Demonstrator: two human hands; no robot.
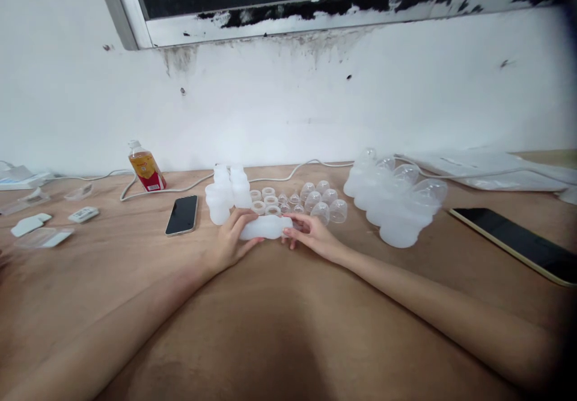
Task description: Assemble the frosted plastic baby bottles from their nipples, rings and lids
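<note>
A frosted white plastic bottle (265,227) lies sideways between my two hands, just above the wooden table. My left hand (233,235) is wrapped round its left end. The fingers of my right hand (312,232) pinch the right end, where a small clear part shows partly behind them; I cannot make out its shape. Just beyond the bottle are several white rings (269,201), small clear teats (294,199) and clear domed caps (330,195). More frosted bottles (220,196) stand behind my left hand. Further right is a group of frosted bottles with clear domed tops (394,202).
A phone (182,215) lies left of the bottles, a larger phone (518,244) at the right. A drink bottle (148,168) stands near the wall. A white cable (288,177) runs along the back. Plastic pieces (83,214) lie far left, a plastic bag (478,169) back right.
</note>
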